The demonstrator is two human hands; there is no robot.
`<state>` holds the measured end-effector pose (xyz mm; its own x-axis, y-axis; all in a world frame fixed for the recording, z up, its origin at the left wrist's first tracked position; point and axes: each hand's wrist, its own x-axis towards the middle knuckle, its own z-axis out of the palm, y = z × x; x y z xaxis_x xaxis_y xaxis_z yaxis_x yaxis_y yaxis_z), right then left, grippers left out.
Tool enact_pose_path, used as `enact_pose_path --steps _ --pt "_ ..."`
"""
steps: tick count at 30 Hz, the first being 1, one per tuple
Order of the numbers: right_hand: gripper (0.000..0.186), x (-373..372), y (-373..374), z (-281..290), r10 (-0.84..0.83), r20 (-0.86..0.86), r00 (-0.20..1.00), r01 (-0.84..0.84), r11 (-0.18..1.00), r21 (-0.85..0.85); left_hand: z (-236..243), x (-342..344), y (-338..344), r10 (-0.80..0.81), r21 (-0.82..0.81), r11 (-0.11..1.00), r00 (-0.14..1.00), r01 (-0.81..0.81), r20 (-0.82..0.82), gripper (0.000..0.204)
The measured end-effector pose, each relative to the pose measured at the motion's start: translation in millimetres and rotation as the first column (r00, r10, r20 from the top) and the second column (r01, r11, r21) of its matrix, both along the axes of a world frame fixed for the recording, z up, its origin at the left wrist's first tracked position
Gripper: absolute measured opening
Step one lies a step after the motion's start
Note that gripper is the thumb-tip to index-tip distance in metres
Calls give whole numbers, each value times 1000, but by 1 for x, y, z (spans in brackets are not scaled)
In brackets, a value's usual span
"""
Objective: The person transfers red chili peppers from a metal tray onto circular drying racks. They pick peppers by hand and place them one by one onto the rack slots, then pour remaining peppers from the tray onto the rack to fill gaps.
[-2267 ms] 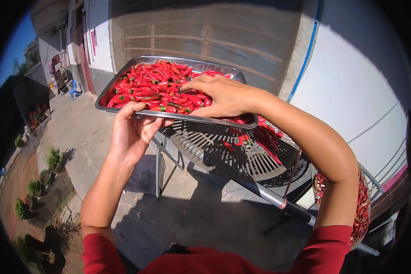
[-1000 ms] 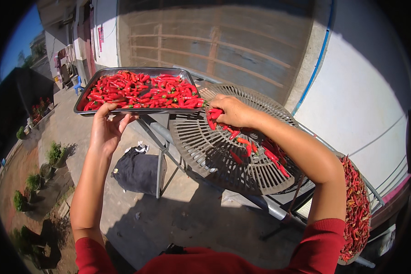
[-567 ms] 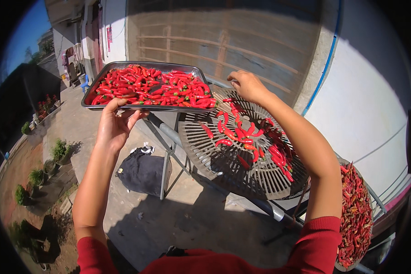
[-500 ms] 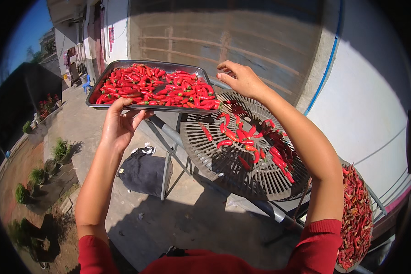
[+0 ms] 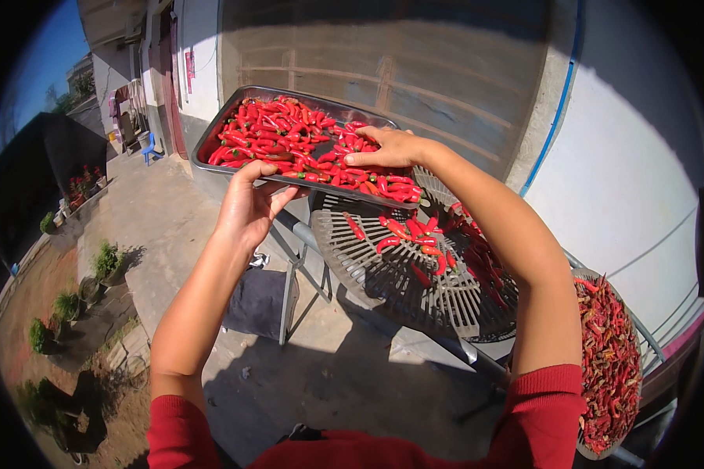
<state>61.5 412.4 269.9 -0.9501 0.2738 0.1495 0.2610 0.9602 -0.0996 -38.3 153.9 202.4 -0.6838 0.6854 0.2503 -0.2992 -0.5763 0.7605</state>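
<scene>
A shallow metal tray point(image 5: 344, 191) heaped with red chillies point(image 5: 278, 133) is tilted down toward the right. My left hand point(image 5: 246, 205) grips its near edge, thumb over the rim and fingers beneath. My right hand point(image 5: 389, 148) reaches in at the tray's right part, with fingers stretched out and resting on the chillies; some fingertips are hidden among them. Below the tray's right end lies a round grey slatted rack point(image 5: 352, 270), where loose red chillies point(image 5: 430, 250) are scattered. My right forearm covers part of that rack.
Metal stand legs point(image 5: 288, 301) hold up the rack. A dark cloth bundle point(image 5: 254, 303) sits on the concrete floor beside them. At the right, another round rack carries dried chillies point(image 5: 608, 367). A screened window and white wall point(image 5: 641, 180) stand behind; potted plants point(image 5: 66, 303) line the left.
The tray has moved right over the slatted rack and now tilts down to the right. My right hand has come down from above the rack onto the chillies in the tray.
</scene>
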Motion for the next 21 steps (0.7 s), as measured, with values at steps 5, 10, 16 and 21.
enact_pose_path --steps 5,10,16,21 --pt "110 20 -14 -11 113 -38 993 -116 991 -72 6 -9 4 -54 0 999 997 54 58 17" --pt "94 32 -30 -19 184 -45 982 -187 978 -91 3 -14 -3 -107 -9 994 992 108 64 14" --pt "54 51 -63 -17 196 -69 978 -206 962 -182 1 -17 -13 -128 -45 991 991 130 46 19" --pt "49 60 -65 -11 109 -73 991 -114 991 -68 6 -21 -7 -192 -77 977 979 197 64 20"
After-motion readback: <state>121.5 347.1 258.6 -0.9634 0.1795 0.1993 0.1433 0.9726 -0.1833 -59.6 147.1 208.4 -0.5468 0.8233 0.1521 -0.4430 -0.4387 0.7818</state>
